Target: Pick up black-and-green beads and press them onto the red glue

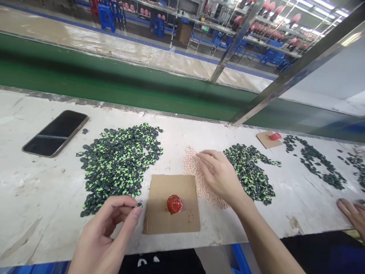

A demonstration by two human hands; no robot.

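Note:
My left hand (107,232) pinches one small dark green piece (139,204) between thumb and fingertips, just left of a brown cardboard square (159,190). A red blob of paste (174,204) sits on the cardboard. My right hand (221,175) lies over a patch of tiny pale beads (191,164), fingers curled down onto them; I cannot make out whether it holds any. A large heap of green-and-black pieces (119,161) lies to the left, a smaller heap (251,171) just right of my right hand.
A black phone (55,133) lies face up at the far left. Another person's hand (353,213) rests at the right edge, near a second cardboard with a red blob (269,137) and scattered dark pieces (319,163). A green conveyor belt (114,82) runs behind.

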